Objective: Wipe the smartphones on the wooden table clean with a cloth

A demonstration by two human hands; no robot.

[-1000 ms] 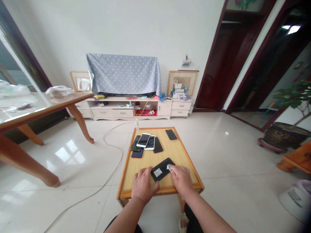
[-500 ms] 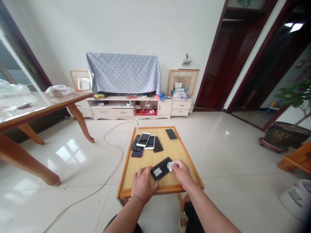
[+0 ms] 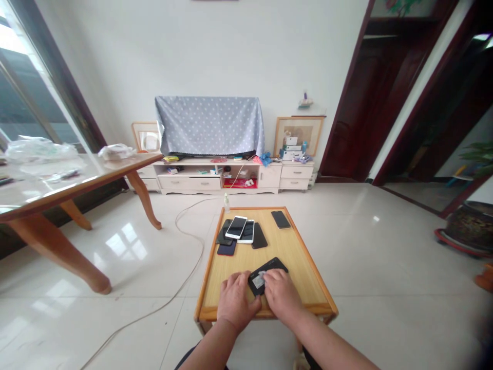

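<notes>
A black smartphone (image 3: pixel 278 263) lies back up on the small wooden table (image 3: pixel 215 288), near its front edge, with a whitish label on its back. My left hand (image 3: pixel 235 300) grips it at the left end, fingers along the upper side and thumb at the lower edge. A small white wipe (image 3: pixel 262 275) is pinched in my right hand (image 3: pixel 282 293), which presses it onto the phone's back beside the label. My right fingers cover part of the phone and most of the wipe.
Several phones (image 3: pixel 236 226) lie partly stacked at the table's far left, and one dark phone (image 3: pixel 280 219) lies at the far right. A small clear bottle (image 3: pixel 226 202) stands at the far left corner. A larger table (image 3: pixel 146 160) is to the left; a cable (image 3: pixel 181 277) crosses the floor.
My right hand has moved the wipe from the phone's right end towards the label, left and down along the back. My left hand stays at the phone's left end. The camera view has shifted.
</notes>
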